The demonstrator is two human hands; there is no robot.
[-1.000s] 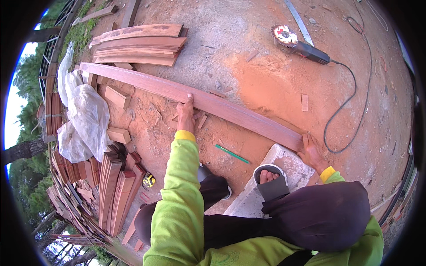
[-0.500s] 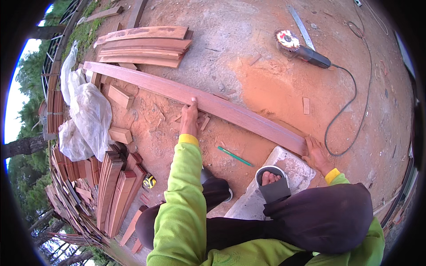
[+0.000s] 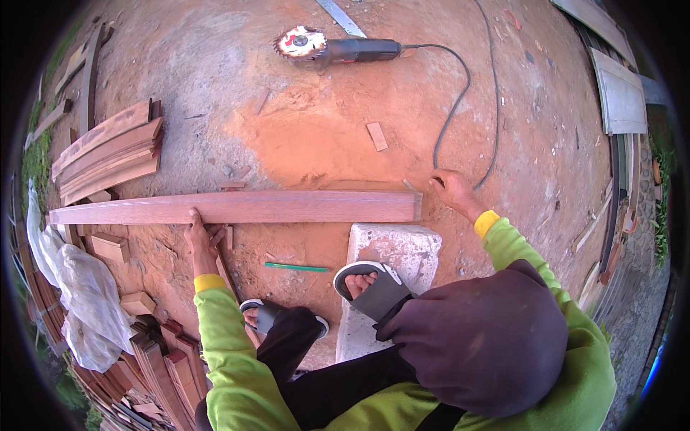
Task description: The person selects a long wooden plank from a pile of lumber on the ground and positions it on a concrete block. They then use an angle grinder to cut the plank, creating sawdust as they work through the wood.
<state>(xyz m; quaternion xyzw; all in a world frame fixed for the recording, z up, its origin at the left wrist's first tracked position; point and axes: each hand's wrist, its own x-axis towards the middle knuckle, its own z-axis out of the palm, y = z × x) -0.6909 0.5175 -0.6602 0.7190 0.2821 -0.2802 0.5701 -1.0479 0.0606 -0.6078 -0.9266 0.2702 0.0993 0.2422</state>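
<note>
My left hand (image 3: 203, 237) grips the long reddish plank (image 3: 302, 207) from its near edge, thumb on top. My right hand (image 3: 453, 190) is off the plank, just past its right end beside the black cord; its fingers are curled, and what they hold, if anything, is hidden. The plank lies crosswise, beyond a pale concrete block (image 3: 424, 244) on which my right sandalled foot rests. A green pencil-like stick (image 3: 295, 266) lies on the dirt below the plank.
An angle grinder with toothed disc (image 3: 338, 50) and a metal straightedge (image 3: 338, 16) lie ahead. Stacked boards (image 3: 108, 147), wood blocks (image 3: 109, 248), plastic sheeting (image 3: 90, 302) and more timber (image 3: 172, 366) are at left. Panels and long strips (image 3: 622, 93) line the right side.
My right hand has left the plank's end and moved outward, fingers now curled. My left hand still holds the plank. The view has turned rightward, so the scene appears shifted left and more level.
</note>
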